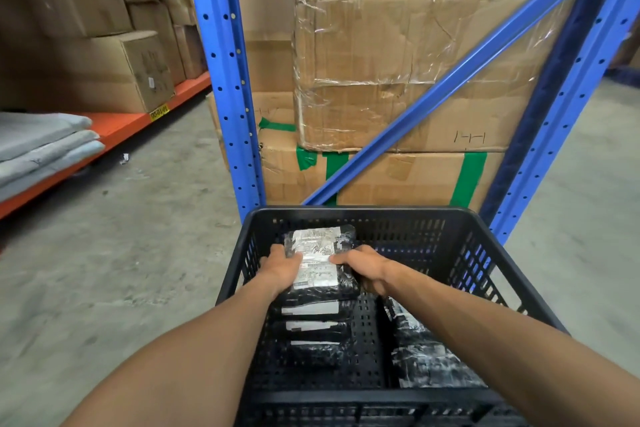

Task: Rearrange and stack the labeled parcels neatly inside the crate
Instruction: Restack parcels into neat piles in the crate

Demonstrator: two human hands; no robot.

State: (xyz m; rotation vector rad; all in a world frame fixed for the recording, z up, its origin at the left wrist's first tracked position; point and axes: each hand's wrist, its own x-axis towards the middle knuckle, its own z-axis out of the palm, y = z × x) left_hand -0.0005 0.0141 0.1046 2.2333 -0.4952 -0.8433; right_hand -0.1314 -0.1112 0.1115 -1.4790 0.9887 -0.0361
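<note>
A black perforated plastic crate (460,253) stands in front of me on the floor. In its left half lies a stack of black-wrapped parcels with white labels (311,326). The top parcel (320,253) faces label up, and both hands grip it: my left hand (282,267) on its left edge, my right hand (367,269) on its right edge, thumbs on the label. More black parcels (426,360) lean in the crate's right half, partly hidden by my right forearm.
A blue steel rack upright (228,80) and diagonal brace (450,80) stand just behind the crate, with taped cardboard boxes (398,73) between them. An orange shelf beam (114,128) with boxes and folded grey pads (41,146) runs along the left. Concrete floor (121,253) surrounds the crate.
</note>
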